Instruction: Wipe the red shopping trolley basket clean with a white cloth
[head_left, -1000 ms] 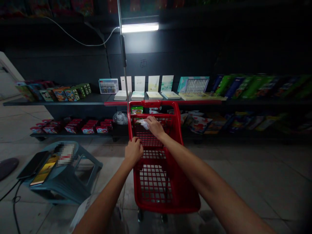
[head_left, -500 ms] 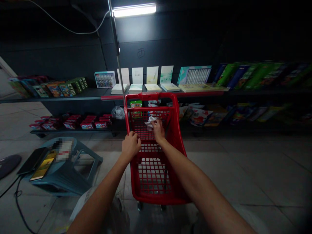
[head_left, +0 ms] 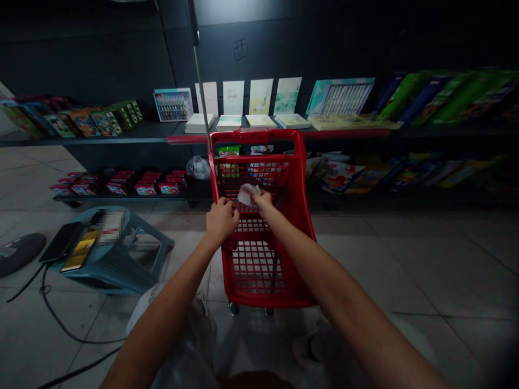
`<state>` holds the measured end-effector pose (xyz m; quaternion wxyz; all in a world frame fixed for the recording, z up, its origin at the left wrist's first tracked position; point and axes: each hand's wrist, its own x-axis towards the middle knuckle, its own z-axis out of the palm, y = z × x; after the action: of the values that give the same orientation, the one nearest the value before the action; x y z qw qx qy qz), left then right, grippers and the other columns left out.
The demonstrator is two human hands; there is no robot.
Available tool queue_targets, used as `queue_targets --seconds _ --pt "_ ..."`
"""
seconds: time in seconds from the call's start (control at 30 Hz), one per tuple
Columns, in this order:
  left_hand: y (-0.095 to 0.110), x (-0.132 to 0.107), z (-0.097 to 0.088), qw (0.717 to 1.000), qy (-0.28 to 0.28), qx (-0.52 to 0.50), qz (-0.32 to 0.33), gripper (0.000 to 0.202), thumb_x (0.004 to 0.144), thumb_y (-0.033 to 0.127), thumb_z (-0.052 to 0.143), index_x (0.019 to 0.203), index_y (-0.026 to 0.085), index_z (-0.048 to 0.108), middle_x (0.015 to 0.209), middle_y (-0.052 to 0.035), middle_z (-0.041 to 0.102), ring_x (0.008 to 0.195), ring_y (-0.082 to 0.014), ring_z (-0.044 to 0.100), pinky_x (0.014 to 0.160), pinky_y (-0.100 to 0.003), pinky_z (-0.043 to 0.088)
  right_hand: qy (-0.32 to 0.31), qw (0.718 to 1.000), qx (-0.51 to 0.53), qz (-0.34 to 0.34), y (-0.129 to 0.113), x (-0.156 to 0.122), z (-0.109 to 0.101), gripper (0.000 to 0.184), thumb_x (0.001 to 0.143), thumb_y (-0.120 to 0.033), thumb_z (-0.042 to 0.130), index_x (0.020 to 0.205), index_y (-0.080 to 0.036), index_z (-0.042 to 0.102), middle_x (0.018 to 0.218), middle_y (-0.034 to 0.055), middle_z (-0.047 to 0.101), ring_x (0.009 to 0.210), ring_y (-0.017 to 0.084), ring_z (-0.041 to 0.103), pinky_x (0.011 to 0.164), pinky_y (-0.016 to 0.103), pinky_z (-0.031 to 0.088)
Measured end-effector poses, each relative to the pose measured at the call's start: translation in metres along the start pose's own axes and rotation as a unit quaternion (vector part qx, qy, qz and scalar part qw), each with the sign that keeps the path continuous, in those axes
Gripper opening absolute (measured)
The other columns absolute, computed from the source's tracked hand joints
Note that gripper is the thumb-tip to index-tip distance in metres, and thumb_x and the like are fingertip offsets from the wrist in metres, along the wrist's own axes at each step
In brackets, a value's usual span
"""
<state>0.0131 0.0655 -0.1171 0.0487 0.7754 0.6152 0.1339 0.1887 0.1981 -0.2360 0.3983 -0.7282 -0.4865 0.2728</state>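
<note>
A red plastic shopping cart stands right before me, its handle end at the shelf. My left hand has its fingers curled over the cart's left rim. Inside the basket, above the back grid, my right hand pinches a crumpled white tissue between thumb and fingers. The tissue sticks out to the left of the fingertips; I cannot tell whether it touches the grid.
A blue plastic stool at left carries a phone and a black device with cables. Behind the cart, a dark shelf holds books, boxes and snack bags. A thin metal pole rises by the cart's left side.
My view has tipped downward, so the shelf sits higher in the picture. The tissue looks more spread out now. My left hand is still at the cart's left rim.
</note>
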Motion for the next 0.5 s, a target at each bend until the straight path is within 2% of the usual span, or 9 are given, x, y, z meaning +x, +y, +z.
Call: queue_targets --seconds 0.07,0.17,0.23,0.27,0.33,0.4,0.47,0.5 --pt "0.0 0.0 0.0 1.0 0.0 0.001 -0.001 0.026 0.101 0.035 0.05 0.113 0.024 0.07 0.133 -0.007 0.061 0.116 -0.0258 0.061 0.09 -0.038 0.056 0.092 0.995 0.038 -0.017 -0.009 0.014 -0.019 0.05 0.09 -0.017 0.056 0.139 -0.012 0.056 0.121 0.0123 0.067 0.105 0.02 0.069 0.094 0.035 0.059" --pt "0.0 0.0 0.001 1.0 -0.002 0.004 -0.004 0.026 0.101 0.035 0.05 0.112 0.024 0.07 0.133 -0.007 0.062 0.114 -0.0252 0.061 0.089 -0.037 0.056 0.266 0.955 0.072 -0.114 -0.022 0.03 -0.054 0.053 0.086 -0.017 0.059 0.139 -0.015 0.058 0.134 0.0145 0.057 0.125 0.024 0.06 0.115 0.041 0.046" --pt "0.001 0.0 0.0 1.0 -0.003 0.007 -0.005 0.025 0.101 0.035 0.05 0.112 0.023 0.07 0.133 -0.0071 0.061 0.114 -0.0255 0.061 0.087 -0.037 0.056 0.316 0.93 0.06 -0.179 -0.025 0.033 -0.068 0.056 0.088 -0.015 0.055 0.144 -0.017 0.056 0.144 0.0149 0.048 0.138 0.025 0.051 0.122 0.042 0.037" --pt "0.002 0.0 0.0 1.0 -0.003 0.009 -0.005 0.025 0.101 0.035 0.05 0.112 0.023 0.07 0.133 -0.0071 0.061 0.114 -0.0258 0.061 0.087 -0.037 0.056 0.315 0.926 0.043 -0.203 -0.023 0.032 -0.07 0.057 0.089 -0.013 0.052 0.146 -0.018 0.055 0.148 0.0147 0.044 0.142 0.025 0.046 0.124 0.041 0.034" --pt "0.004 0.001 0.0 1.0 -0.004 0.013 -0.007 0.025 0.101 0.034 0.05 0.113 0.024 0.069 0.133 -0.0071 0.061 0.114 -0.026 0.061 0.086 -0.038 0.057 0.269 0.94 -0.018 -0.21 -0.012 0.023 -0.065 0.06 0.09 -0.009 0.047 0.149 -0.02 0.052 0.156 0.014 0.037 0.149 0.023 0.039 0.126 0.04 0.031" --pt "0.006 0.002 0.0 1.0 -0.004 0.018 -0.01 0.026 0.101 0.034 0.049 0.114 0.024 0.068 0.134 -0.0073 0.06 0.114 -0.0261 0.061 0.086 -0.038 0.057 0.186 0.963 -0.105 -0.165 0.01 0.008 -0.054 0.063 0.091 -0.006 0.044 0.153 -0.018 0.048 0.16 0.0147 0.037 0.149 0.022 0.039 0.125 0.038 0.032" --pt "0.009 0.004 0.001 1.0 -0.001 0.024 -0.015 0.026 0.102 0.034 0.048 0.115 0.023 0.068 0.137 -0.0077 0.059 0.114 -0.0265 0.061 0.086 -0.039 0.057 0.123 0.972 -0.149 -0.138 0.038 -0.008 -0.041 0.061 0.093 -0.007 0.045 0.153 -0.015 0.05 0.15 0.0165 0.052 0.139 0.022 0.05 0.118 0.036 0.04" --pt "0.01 0.005 0.002 0.999 0.001 0.028 -0.018 0.027 0.101 0.034 0.048 0.116 0.023 0.068 0.138 -0.0078 0.059 0.114 -0.0269 0.061 0.085 -0.04 0.058 0.039 0.966 -0.233 -0.109 0.052 -0.015 -0.036 0.058 0.097 -0.011 0.043 0.154 -0.018 0.049 0.148 0.0147 0.056 0.136 0.02 0.052 0.115 0.034 0.042"
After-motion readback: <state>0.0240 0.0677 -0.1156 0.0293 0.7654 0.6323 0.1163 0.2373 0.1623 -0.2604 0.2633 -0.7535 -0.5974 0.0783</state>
